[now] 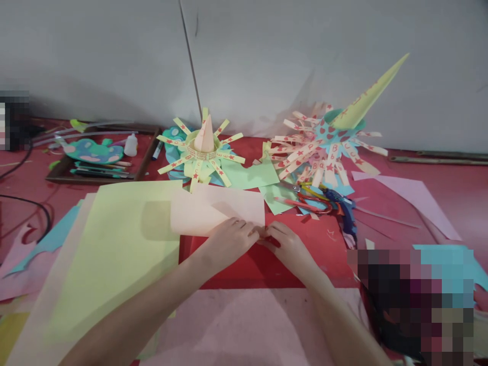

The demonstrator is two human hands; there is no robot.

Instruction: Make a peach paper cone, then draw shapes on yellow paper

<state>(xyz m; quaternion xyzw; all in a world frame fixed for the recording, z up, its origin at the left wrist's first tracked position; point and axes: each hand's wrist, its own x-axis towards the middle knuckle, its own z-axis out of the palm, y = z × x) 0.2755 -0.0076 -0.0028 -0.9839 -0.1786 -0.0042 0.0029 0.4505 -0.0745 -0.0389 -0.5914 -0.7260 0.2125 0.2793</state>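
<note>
A pale pink sheet of paper (198, 211) lies curved, like a loose roll, over a red surface and the edge of a yellow-green sheet. My left hand (234, 239) rests on its lower right part, fingers bent and pressed onto the corner. At that same corner, my right hand (284, 244) has its fingers curled, with the tips meeting the paper edge. Both sets of fingertips are close together, so the exact grip is partly hidden. Under my forearms lies a large pink sheet (236, 325).
Yellow-green paper (129, 254) covers the left. Behind stand two paper cone crafts with strips, a smaller one (204, 147) and a taller one (335, 134). Scissors (292, 187) and a blue glue gun (343, 203) lie right of centre. A wooden tray (101, 179) holds pencils and a white bottle (130, 145).
</note>
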